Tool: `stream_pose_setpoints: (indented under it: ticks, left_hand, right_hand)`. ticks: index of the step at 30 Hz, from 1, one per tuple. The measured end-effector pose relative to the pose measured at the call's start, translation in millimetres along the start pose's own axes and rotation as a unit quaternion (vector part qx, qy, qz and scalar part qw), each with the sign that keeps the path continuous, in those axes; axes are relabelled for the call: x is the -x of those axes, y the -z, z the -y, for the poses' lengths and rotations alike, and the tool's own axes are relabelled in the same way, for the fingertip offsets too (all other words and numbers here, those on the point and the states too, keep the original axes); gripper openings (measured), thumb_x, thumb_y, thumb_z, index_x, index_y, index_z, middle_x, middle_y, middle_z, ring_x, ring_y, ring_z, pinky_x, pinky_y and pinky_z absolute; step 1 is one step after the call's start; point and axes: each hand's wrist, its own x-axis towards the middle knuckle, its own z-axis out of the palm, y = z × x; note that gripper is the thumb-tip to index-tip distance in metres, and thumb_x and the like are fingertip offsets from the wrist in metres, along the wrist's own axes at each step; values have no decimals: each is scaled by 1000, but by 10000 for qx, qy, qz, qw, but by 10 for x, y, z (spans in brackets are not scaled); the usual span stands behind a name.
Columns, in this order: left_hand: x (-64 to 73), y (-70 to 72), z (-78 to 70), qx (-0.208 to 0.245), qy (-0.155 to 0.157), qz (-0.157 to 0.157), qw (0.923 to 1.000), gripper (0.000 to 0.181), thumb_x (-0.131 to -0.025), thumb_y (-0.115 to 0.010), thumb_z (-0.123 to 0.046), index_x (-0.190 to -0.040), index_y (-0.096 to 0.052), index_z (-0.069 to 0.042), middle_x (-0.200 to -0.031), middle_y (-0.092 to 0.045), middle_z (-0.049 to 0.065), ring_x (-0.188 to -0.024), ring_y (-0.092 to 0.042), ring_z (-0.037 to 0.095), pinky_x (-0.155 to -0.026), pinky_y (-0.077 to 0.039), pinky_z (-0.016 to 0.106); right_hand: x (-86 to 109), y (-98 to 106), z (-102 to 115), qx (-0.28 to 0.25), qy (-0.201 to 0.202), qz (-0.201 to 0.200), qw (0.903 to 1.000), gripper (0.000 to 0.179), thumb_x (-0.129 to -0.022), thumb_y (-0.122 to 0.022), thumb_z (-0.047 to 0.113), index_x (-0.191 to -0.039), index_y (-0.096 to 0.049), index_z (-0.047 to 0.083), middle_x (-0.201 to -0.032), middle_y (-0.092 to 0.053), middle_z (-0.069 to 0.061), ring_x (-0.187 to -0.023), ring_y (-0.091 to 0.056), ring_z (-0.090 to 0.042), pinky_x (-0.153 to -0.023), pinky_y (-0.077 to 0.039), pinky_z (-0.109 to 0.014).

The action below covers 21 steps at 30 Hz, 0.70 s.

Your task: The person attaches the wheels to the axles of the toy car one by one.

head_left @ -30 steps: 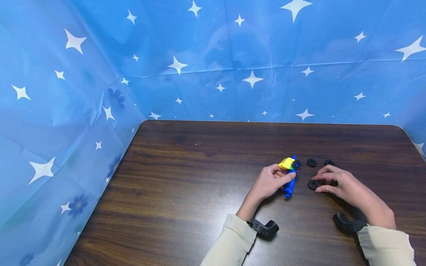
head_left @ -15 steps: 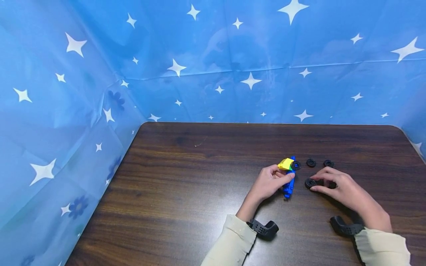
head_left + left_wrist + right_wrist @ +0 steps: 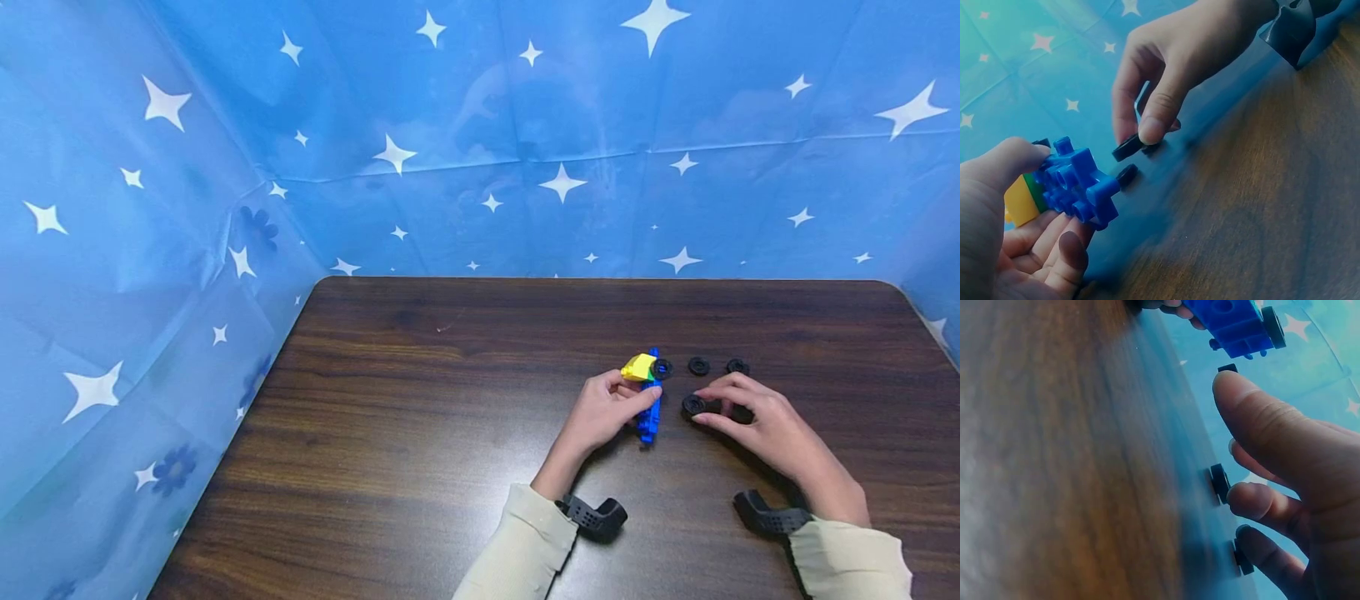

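My left hand [image 3: 604, 412] holds a toy car chassis [image 3: 649, 423] of blue blocks, its underside showing in the left wrist view. Yellow [image 3: 1021, 201] and green blocks [image 3: 1036, 190] are joined to it. One black wheel [image 3: 1274, 327] sits on the chassis side; a bare axle stub shows at the other side in the right wrist view. Between thumb and fingertips my right hand [image 3: 776, 429] pinches a loose black wheel [image 3: 1127, 149], a short gap to the right of the chassis. That wheel is mostly hidden behind the thumb in the right wrist view.
Two more black wheels, a nearer one [image 3: 699, 366] and one further right [image 3: 737, 366], lie on the dark wooden table [image 3: 420, 433] beyond the right hand. A blue star-patterned cloth [image 3: 480, 125] hangs along the table's back and left edges.
My right hand has carried the pinched wheel slightly left and away from me, closer to the chassis. The left hand and the chassis have hardly moved.
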Motion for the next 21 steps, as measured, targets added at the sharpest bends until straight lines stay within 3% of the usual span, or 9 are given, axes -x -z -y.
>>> stream_pose_setpoints:
  ticks: [21]
  left_hand:
    - [0,-15,-4,1,144,-134,9998,31,-92,-78,-41,-96,-69,-11,-78,-67,-10,-67,-59,3,-61,-46,19]
  right_hand:
    - [-8,4,36,-108,190,-126,9997,32,-79,-88,3,-108,-78,13,-97,-64,7,-74,-49,2,-60,-38,-17]
